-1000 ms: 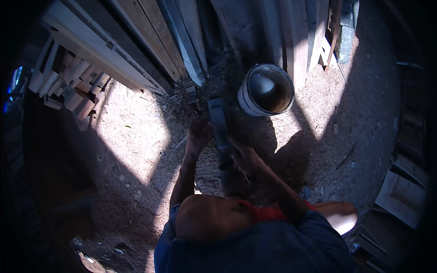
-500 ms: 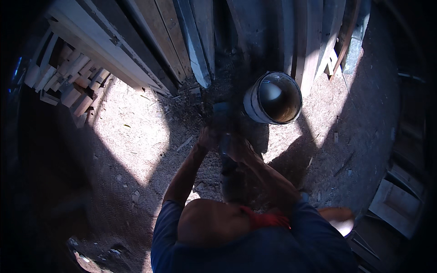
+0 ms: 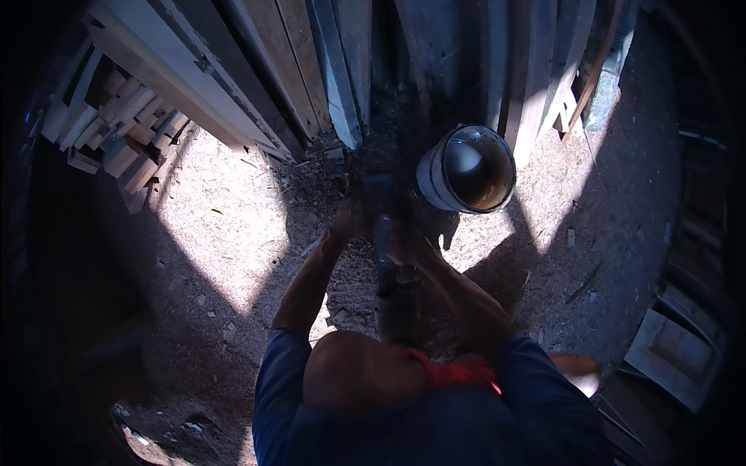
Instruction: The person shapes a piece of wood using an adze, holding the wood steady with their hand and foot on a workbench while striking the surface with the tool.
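Note:
Both my hands are close together in deep shadow, in front of my knees and left of a bucket. My left hand [image 3: 350, 219] is curled in against a dark thing between the two hands. Just right of it, my right hand [image 3: 402, 242] is closed too, its fingers mostly lost in the dark. Between them shows a narrow bluish-grey surface [image 3: 381, 233]; its kind I cannot make out. A pale, round bucket [image 3: 435, 180] with a dark inside stands beyond my right hand, apart from it.
Long boards and beams [image 3: 268, 74] lean along the far side. Short wood offcuts [image 3: 128, 116] are stacked at the far left. Wood shavings and chips cover the floor [image 3: 225, 225]. A pale wooden panel [image 3: 672, 357] lies at the right. My bent bare knee [image 3: 361, 369] is below my hands.
My left hand has shifted slightly up and left, and my right hand has moved a little. The bucket and boards stay in place.

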The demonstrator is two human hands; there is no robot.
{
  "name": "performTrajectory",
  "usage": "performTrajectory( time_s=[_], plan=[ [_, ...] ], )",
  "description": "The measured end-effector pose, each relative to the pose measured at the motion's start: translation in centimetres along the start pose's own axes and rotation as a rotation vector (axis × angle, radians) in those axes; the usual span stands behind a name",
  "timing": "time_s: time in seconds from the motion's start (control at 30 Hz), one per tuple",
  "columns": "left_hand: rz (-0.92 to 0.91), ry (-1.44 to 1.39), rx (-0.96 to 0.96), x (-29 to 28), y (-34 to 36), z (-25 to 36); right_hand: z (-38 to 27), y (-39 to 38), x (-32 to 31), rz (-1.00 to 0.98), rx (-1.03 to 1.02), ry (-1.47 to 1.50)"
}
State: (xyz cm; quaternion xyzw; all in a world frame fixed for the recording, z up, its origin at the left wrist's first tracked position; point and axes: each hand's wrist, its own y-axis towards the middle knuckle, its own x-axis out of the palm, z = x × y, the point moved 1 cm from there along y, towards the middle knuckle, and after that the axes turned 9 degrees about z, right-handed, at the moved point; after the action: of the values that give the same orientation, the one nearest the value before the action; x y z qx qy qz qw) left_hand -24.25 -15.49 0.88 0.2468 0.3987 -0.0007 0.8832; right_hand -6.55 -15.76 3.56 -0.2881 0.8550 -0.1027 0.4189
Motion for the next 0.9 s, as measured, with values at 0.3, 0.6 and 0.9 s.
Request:
performTrajectory(
  time_s=[0.3,0.6,0.9],
  plan=[
    [-0.043,-0.019,-0.042,1.1,-6.1,5.0,0.2,-11.5,2.7,-0.045,0.074,0.049],
    [-0.127,-0.209,-0.216,0.9,-1.0,1.9,2.9,-1.2,3.0,0.247,-0.090,0.034],
    [-0.075,0.127,-0.048,1.2,-2.7,1.1,-0.6,-4.0,-0.6,-0.056,0.019,-0.101]
  ],
)
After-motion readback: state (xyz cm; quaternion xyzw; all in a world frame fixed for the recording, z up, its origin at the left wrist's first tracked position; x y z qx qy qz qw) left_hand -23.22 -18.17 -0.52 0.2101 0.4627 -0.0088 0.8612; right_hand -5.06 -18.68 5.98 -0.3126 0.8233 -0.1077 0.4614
